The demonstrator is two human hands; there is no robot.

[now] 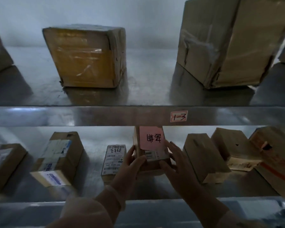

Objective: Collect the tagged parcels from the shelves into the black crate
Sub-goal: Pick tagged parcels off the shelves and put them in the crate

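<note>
Steel shelving fills the view against a pale wall, dim and grey, with two tiers showing. On the lower shelf (92,183), about midway along and back from its front edge, sits the tagged parcel (150,150), a small brown carton with a pink tag (152,138) bearing handwritten characters on the face turned toward the camera. Both hands are clamped on it. The left hand (130,163) wraps its left side with the thumb across the front, and the right hand (176,162) holds the right side with fingers spread along it. Neither hand is nearer than the other, so the parcel lies straight ahead between them. Its long axis runs upward and away from the person, and its top end is tucked just under the front lip of the upper shelf (146,89). I judge it has to come down and forward toward the shelf's front edge to clear that lip. Whether its base rests on the shelf or is lifted, I cannot tell. Just left of it lies a white-labelled parcel (113,159), and just right a plain brown parcel (204,158), both close enough to brush. A "1-3" sticker (178,116) marks the lip above. On the upper shelf stand a taped box (85,56) and a large carton (229,43). No black crate is in view.
</note>
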